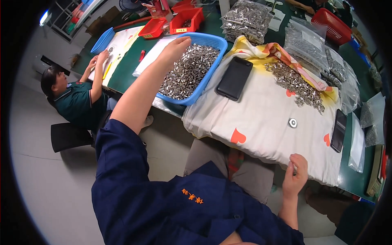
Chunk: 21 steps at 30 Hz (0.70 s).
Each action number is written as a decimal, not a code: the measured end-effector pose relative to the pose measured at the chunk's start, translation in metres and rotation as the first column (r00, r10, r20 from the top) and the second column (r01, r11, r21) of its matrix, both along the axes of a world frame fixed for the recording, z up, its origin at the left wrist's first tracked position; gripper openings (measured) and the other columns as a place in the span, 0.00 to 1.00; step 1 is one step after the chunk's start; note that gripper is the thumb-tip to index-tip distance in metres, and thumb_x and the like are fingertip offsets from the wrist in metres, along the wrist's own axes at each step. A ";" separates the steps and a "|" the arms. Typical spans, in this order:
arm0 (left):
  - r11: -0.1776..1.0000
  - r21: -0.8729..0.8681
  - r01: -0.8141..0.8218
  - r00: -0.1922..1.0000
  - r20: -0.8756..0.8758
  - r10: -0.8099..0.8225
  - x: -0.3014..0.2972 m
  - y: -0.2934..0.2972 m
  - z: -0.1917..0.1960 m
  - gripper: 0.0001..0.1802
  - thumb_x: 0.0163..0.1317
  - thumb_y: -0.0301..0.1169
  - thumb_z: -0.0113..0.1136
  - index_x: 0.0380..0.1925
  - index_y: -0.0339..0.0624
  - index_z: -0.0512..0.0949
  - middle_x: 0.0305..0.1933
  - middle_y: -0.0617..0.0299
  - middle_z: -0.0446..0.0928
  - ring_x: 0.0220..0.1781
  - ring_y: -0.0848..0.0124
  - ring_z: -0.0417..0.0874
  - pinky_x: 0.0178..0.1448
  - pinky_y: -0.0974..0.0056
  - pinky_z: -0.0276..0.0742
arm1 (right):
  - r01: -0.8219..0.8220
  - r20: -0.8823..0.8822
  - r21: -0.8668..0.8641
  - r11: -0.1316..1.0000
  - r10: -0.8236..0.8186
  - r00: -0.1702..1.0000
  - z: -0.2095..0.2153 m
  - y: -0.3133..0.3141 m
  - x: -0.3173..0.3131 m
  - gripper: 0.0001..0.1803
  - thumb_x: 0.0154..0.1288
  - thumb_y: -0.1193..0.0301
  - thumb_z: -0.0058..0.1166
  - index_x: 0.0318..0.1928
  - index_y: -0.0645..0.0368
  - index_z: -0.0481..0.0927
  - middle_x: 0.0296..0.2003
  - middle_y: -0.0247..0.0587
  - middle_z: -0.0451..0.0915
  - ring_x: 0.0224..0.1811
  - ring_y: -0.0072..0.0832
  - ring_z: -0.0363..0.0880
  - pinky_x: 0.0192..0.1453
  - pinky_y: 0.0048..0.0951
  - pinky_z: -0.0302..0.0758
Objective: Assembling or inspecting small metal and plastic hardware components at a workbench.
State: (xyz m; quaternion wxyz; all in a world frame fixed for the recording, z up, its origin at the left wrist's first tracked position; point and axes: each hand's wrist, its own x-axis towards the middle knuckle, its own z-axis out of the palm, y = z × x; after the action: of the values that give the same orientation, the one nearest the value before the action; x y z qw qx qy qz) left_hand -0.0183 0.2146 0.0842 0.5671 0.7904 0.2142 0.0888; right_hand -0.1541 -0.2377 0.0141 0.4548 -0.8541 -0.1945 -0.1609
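My left hand (175,50) reaches over the far left rim of a blue plastic basket (198,98). Its fingers are bunched together, and whatever they hold is hidden. The basket carries a heap of small silvery metal cylinders (192,69). My right hand (295,176) is closed at the near edge of a white cloth (265,122) with red hearts; its fingers curl in, and any small piece between them cannot be made out. On the cloth lies a small round metal piece (292,123). Farther back, a pile of small metal parts (296,83) spreads along the folded yellow-orange edge.
A black phone (234,78) rests beside the basket, another phone (338,130) at the cloth's right edge. Bags of metal parts (247,20) and red bins (187,21) stand behind. To the left, a co-worker (77,94) sits handling things at the green table.
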 end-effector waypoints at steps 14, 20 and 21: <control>0.556 0.738 0.382 0.891 -0.454 -0.009 -0.010 -0.006 -0.011 0.31 0.43 0.44 0.64 0.49 0.46 0.70 0.38 0.53 0.75 0.43 0.61 0.76 0.48 0.62 0.70 | 0.275 0.091 -0.084 0.958 -0.268 0.959 -0.022 -0.042 0.054 0.08 0.54 0.83 0.44 0.35 0.66 0.74 0.35 0.45 0.74 0.40 0.36 0.72 0.46 0.30 0.68; 0.566 0.753 0.335 0.931 -0.359 -0.074 0.020 -0.005 -0.024 0.25 0.45 0.37 0.63 0.46 0.47 0.72 0.39 0.54 0.76 0.43 0.63 0.76 0.48 0.63 0.70 | 0.272 0.101 -0.089 0.958 -0.263 0.960 -0.027 -0.041 0.056 0.07 0.55 0.83 0.44 0.35 0.66 0.74 0.34 0.44 0.74 0.38 0.35 0.72 0.45 0.29 0.68; 0.569 0.751 0.335 0.940 -0.312 -0.142 0.026 -0.001 -0.026 0.24 0.46 0.35 0.62 0.46 0.47 0.72 0.40 0.55 0.76 0.44 0.64 0.76 0.49 0.63 0.70 | 0.282 0.084 -0.072 0.957 -0.276 0.958 -0.027 -0.040 0.055 0.07 0.55 0.83 0.44 0.35 0.66 0.74 0.34 0.44 0.74 0.38 0.34 0.72 0.45 0.29 0.68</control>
State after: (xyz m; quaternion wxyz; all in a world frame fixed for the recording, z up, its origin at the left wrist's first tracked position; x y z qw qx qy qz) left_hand 0.0074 0.2136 0.0577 0.1366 0.9852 0.1032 0.0102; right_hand -0.0987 -0.2775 -0.0131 0.3841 -0.8848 -0.0951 -0.2463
